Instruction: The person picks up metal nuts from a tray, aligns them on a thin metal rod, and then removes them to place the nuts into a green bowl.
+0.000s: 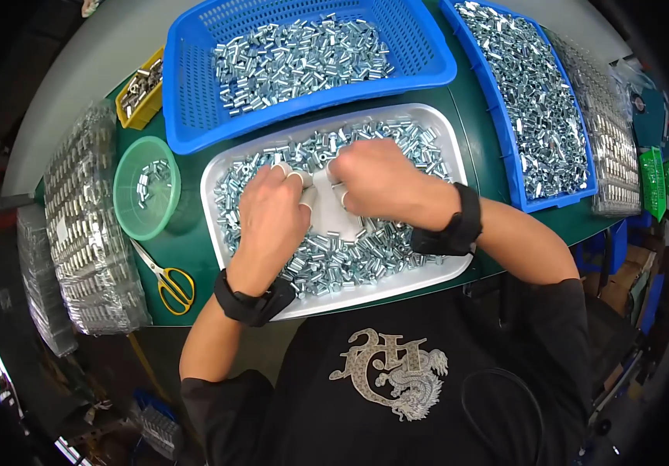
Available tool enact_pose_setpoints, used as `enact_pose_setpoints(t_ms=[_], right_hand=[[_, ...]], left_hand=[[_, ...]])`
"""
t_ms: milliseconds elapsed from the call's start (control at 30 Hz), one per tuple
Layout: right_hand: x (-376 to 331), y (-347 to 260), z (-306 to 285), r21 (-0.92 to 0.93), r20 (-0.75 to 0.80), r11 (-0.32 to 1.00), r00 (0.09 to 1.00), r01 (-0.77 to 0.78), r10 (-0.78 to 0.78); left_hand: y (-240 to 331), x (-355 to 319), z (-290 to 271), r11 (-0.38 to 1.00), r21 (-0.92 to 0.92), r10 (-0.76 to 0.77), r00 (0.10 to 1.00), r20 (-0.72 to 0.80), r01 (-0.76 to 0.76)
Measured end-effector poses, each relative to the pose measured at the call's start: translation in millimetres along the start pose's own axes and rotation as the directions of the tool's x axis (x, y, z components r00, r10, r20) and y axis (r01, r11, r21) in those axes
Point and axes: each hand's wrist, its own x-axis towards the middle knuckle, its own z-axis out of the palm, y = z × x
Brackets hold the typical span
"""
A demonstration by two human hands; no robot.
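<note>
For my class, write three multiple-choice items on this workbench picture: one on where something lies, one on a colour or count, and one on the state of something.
1. Where do the yellow-handled scissors lie?
A. Inside the white tray
B. On the green mat, left of the white tray
C. In the blue basket

2. What colour is the round bowl?
A. Green
B. Red
C. Black

3. How are the left hand and right hand placed?
A. Raised high above the table
B. One in each blue basket
C. Close together over the white tray, down among the small metal sleeves

Answers:
1 B: the scissors rest on the mat beside the tray's left edge, below the bowl.
2 A: the bowl's rim and wall are green.
3 C: both hands meet at the tray's middle, their fingers capped in white.
</note>
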Motion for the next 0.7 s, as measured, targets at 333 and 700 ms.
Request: enact_pose_setpoints(t_ms=[333,700], right_hand=[[-23.7,0.4,-4.7,0.071,-0.023,0.997,0.999,-0.044,0.046],[-63.3,1.1,-2.8,0.405,-0.141,0.889,0.946,-0.213,0.291]], left_hand=[[0.3,-21.0,-20.5,0.971,-0.218,-0.083,0.992,0.094,0.102],[28.4,4.9,19.6,0.989,-0.142,0.055,0.982,0.18,-0.029]])
